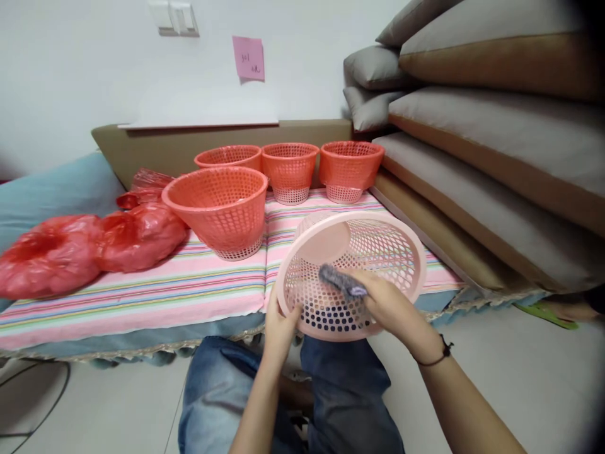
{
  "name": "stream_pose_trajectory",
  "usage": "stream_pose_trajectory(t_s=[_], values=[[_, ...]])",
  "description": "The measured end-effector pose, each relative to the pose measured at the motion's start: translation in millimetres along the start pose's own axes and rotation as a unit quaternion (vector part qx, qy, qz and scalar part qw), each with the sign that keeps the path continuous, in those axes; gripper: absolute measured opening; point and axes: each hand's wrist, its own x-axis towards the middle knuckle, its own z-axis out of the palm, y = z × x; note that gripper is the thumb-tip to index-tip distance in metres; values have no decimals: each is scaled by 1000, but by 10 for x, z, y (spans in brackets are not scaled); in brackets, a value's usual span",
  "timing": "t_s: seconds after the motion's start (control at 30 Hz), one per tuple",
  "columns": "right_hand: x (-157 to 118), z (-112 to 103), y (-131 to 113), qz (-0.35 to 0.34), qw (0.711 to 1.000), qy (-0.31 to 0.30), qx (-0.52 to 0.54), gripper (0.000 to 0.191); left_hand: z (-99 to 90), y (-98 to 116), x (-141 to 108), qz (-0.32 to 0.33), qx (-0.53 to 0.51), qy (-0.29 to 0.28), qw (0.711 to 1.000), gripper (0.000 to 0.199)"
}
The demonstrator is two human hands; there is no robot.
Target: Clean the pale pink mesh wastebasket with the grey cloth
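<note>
A pale pink plastic basket point(411, 243) with a holed wall is tilted above my knees, its wide mouth facing me. My left hand point(280, 325) grips its near left rim, thumb on the inside. Inside the basket, my right hand point(378, 299) is closed on a grey fuzzy cloth point(338, 280) with a small purple patch at its edge. The cloth is at the basket's inner wall; whether it presses on it I cannot tell. Part of the right fingers is hidden behind the cloth.
Several baskets lined with red plastic bags stand on the striped sofa cover, the nearest red-lined basket point(227, 214) left of the pink one. Bunched red bags point(51, 252) lie at the left. Stacked cushions point(501, 145) rise on the right. A pink note point(248, 58) is on the wall.
</note>
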Motion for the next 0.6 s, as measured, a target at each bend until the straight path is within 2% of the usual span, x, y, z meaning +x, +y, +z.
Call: stream_pose_trajectory(t_s=[0.1,0.17,0.23,0.3,0.4,0.47,0.6], values=[[436,52,-31,-12,992,96,-75,65,118,-148,-153,-40,-42,19,998,71],[689,241,6,-16,983,107,-151,62,180,-198,-215,-61,-72,38,995,67],[863,530,117,9,976,45,-213,57,212,-207,-242,-68,-92,46,992,65],[944,840,279,81,967,-63,-234,57,214,-196,-244,-71,-101,38,992,65],[936,1168,509,142,957,-114,-227,57,192,-197,-235,-79,-111,24,990,65],[903,1247,593,150,957,-122,-217,57,187,-215,-237,-82,-119,26,989,65],[840,1205,576,152,959,-138,-194,57,223,-246,-269,-88,-147,56,984,62]])
